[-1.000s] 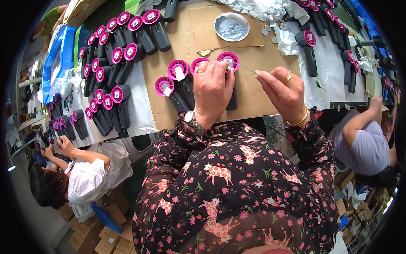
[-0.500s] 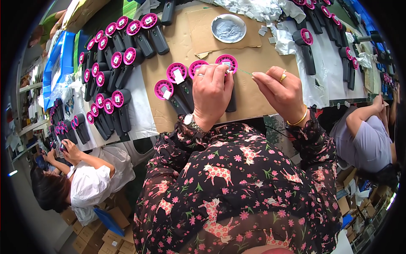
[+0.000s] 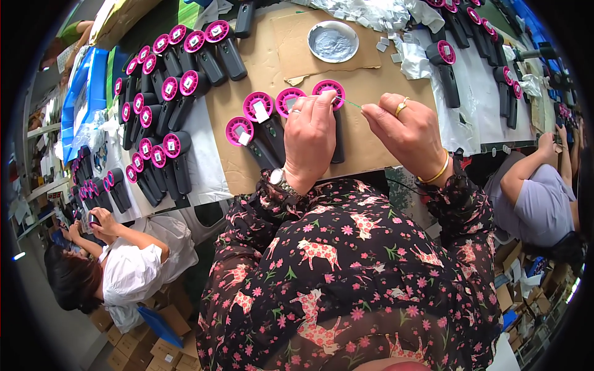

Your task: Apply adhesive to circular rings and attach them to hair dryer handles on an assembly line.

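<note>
My right hand is closed in a pinch on a thin green strand, a wire or fine stick, which runs left toward the fingertips of my left hand. My left fingers are also pinched together; what is between them is too small to make out. They are over the pink round head of a black-handled device shaped like a handheld fan. Beside it on the cardboard lie similar fan-like pieces: one partly behind my left hand, one with a white tag, and one at the left.
A round white dish of grey paste sits on a cardboard sheet at the back. Small grey-white squares and crumpled white paper lie nearby. Many fan-like pieces line the left; co-workers sit at left and right.
My right hand has shifted slightly left, nearer my left hand, and less of the green strand shows between them. My left hand stays at the pink head.
</note>
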`<state>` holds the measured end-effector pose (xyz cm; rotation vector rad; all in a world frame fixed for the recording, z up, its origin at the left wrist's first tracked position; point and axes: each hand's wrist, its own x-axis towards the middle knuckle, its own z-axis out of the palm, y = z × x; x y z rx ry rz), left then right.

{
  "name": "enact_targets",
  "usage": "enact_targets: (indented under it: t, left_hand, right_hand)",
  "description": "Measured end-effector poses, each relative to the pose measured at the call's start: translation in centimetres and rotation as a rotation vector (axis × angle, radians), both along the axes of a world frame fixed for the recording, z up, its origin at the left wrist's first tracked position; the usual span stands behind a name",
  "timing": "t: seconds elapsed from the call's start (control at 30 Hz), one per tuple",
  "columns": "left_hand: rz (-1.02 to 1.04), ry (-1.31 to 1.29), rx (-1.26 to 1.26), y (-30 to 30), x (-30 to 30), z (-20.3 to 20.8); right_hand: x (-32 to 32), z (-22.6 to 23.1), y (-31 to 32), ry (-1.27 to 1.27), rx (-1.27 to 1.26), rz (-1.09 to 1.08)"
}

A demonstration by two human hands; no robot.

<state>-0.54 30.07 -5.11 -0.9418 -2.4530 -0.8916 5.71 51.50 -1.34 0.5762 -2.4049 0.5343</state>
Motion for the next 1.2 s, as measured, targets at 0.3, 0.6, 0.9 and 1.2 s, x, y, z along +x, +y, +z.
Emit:
enact_targets:
  t: [0.3,0.6,0.9,1.2]
  left_hand:
    - [-0.168,0.202,-0.136,-2.3,-0.8,-0.1]
    - [-0.149,0.250,-0.117,-3.0,-1.0,-0.5]
    - [-0.123,0.291,-0.134,-3.5,-1.3,-0.6]
    - [-0.029,0.294,-0.099,-3.3,-1.6,-0.2]
  right_hand:
    - [0.2,-0.6,0.1,0.007,-0.073,-0.032]
    - [1.4,-0.6,0.6,0.032,-0.091,0.043]
    - [2.3,-1.4,1.7,0.036,0.022,0.132]
    - [2.3,-1.7,2.1,0.051,0.141,0.177]
